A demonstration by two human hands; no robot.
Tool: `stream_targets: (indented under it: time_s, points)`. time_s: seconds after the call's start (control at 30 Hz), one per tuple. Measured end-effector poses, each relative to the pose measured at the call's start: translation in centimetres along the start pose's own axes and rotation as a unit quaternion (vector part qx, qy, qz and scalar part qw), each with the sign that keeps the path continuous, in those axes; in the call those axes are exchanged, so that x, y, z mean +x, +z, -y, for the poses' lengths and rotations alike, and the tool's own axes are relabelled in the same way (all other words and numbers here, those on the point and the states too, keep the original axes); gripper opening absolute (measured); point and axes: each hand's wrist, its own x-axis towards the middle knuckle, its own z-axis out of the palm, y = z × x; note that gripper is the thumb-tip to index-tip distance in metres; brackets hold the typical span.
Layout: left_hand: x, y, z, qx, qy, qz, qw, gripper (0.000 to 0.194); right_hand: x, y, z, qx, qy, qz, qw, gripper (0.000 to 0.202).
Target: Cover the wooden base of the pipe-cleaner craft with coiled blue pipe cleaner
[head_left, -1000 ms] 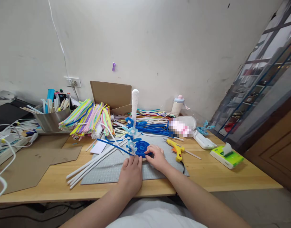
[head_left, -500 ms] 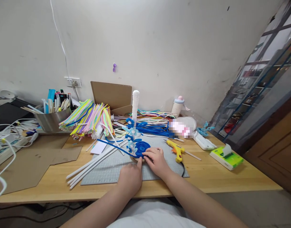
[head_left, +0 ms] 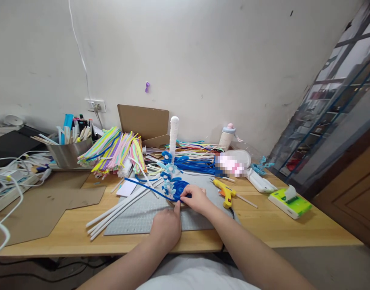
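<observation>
A spiral of blue pipe cleaner (head_left: 181, 186) lies on a round base (head_left: 172, 204), with a loose blue strand (head_left: 148, 187) running out to the left. My right hand (head_left: 197, 198) pinches the pipe cleaner at the spiral's near edge, thumb and index finger together. Just left of it, my left hand (head_left: 166, 226) presses an outstretched index fingertip to the base's front edge; its other fingers are curled, and anything inside them is hidden. Behind the spiral rises a white fuzzy post (head_left: 174, 137), its lower part dressed with blue pipe-cleaner flowers (head_left: 170, 168).
A yellow glue gun (head_left: 224, 191) lies right of the grey cutting mat (head_left: 127, 221). White sticks (head_left: 112, 213) cross the mat's left side. Bundled coloured pipe cleaners (head_left: 115, 153), blue stems (head_left: 199, 166) and a metal pen holder (head_left: 70, 155) stand behind. A tissue pack (head_left: 293, 203) is far right.
My right hand has drawn its fingers into a tighter pinch at the spiral's edge. The left hand keeps its place at the base. The whole view has shifted slightly.
</observation>
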Motion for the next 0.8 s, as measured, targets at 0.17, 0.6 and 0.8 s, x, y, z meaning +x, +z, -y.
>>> stream_targets:
  time_s: [0.17, 0.6, 0.8]
  points:
    - [0.1, 0.2, 0.0, 0.001, -0.003, -0.003, 1.000, 0.051, -0.2, 0.1, 0.3, -0.025, -0.015, -0.015, 0.999, 0.005]
    - [0.1, 0.1, 0.0, 0.016, 0.006, -0.020, 1.000, 0.051, -0.8, -0.4, 0.1, -0.025, -0.035, -0.024, 0.999, 0.011]
    - [-0.1, 0.0, -0.1, 0.015, 0.010, -0.013, 1.000, 0.053, -0.9, -1.6, -1.0, 0.000, 0.009, -0.033, 0.999, 0.011]
